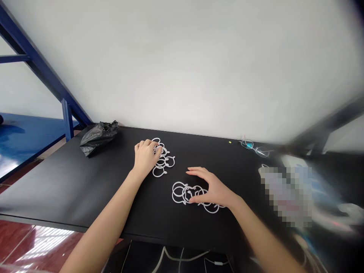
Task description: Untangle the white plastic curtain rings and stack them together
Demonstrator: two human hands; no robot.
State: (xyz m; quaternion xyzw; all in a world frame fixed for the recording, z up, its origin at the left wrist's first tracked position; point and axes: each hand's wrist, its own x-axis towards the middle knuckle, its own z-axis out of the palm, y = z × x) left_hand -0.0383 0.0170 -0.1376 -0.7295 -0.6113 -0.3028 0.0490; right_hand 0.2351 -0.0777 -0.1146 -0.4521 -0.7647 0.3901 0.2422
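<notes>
Two loose groups of thin white plastic rings, each ring with a small knob or tab, lie on a black tabletop (113, 193). My left hand (144, 154) is on the far edge of the left group of rings (159, 171). Its thumb and forefinger close in on rings there, and the other fingertips are partly hidden. Over the nearer right group of rings (178, 192) is my right hand (212, 187). Thumb and fingers are spread apart with nothing gripped, and the thumb tip covers part of the rings.
A crumpled black plastic bag (99, 135) lies at the back left. Eyeglasses (254, 148) rest near the wall at the back right. A pixelated object (287, 197) and blurred items are on the right. Cables (182, 259) hang below the front edge; a blue frame (54, 76) stands left.
</notes>
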